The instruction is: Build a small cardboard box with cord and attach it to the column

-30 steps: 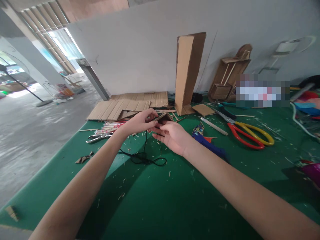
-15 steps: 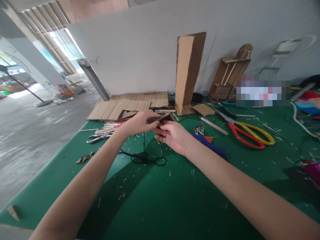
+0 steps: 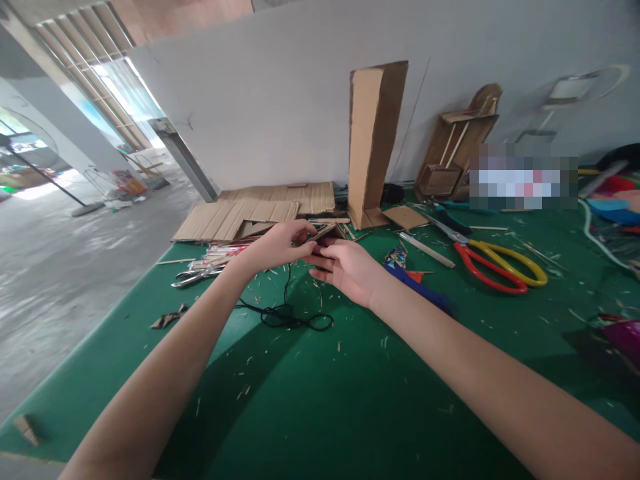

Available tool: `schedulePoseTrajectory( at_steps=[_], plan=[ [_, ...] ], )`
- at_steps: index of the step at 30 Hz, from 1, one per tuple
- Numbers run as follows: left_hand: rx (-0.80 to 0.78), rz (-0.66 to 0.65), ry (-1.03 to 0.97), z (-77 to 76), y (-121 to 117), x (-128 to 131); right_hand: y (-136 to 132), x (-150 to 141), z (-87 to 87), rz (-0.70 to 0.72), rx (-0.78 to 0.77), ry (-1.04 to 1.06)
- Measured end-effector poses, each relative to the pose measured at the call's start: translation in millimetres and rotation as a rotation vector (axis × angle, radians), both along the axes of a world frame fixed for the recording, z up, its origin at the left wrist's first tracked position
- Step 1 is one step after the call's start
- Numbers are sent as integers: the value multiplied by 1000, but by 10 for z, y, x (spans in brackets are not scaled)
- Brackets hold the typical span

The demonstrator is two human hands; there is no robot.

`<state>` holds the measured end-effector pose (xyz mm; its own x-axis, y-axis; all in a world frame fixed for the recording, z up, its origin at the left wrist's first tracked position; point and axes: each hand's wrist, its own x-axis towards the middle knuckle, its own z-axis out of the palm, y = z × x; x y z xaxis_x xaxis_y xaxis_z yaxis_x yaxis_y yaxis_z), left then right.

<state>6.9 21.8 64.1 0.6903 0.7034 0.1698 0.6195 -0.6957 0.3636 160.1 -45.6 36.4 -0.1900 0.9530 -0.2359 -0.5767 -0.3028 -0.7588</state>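
Note:
Between my hands, above the green table (image 3: pixel 350 400), is a small folded piece of brown cardboard (image 3: pixel 339 232), partly hidden by my fingers. My left hand (image 3: pixel 285 245) grips its left side with thumb and bent fingers. From the right, my right hand (image 3: pixel 347 270) holds the same piece, thumb on top and fingers underneath. The fingertips of both hands nearly meet. A black cord (image 3: pixel 285 316) hangs down below the hands and lies in loops on the table.
Flat cardboard sheets (image 3: pixel 240 217) and metal scissors (image 3: pixel 197 275) lie left. A tall cardboard channel (image 3: pixel 367 147) stands behind. To the right are red-and-yellow-handled scissors (image 3: pixel 493 267), blue fabric (image 3: pixel 417 287) and a cardboard square (image 3: pixel 406 218). Wood scraps litter the table.
The view has shifted very slightly. Both hands keep their hold on the cardboard piece, with almost no movement of the fingers.

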Motion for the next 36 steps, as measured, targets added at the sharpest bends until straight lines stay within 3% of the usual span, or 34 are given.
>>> schedulePoseTrajectory(
  at_steps=[15,19,25,30,36],
  plan=[
    [42,-85,-38,-5,-3,19,12,56,47,17,-13,-54],
    [-11,-80,-46,24,-30,19,44,115,39,-12,-72,-176],
    [-180,-178,-25,77,-95,17,99,219,-59,-116,10,-419],
    [-155,-91,-25,78,-122,37,86,224,-58,-114,45,-430],
    [-106,-106,-76,92,-127,31,82,201,-83,-114,109,-442]
  ],
)
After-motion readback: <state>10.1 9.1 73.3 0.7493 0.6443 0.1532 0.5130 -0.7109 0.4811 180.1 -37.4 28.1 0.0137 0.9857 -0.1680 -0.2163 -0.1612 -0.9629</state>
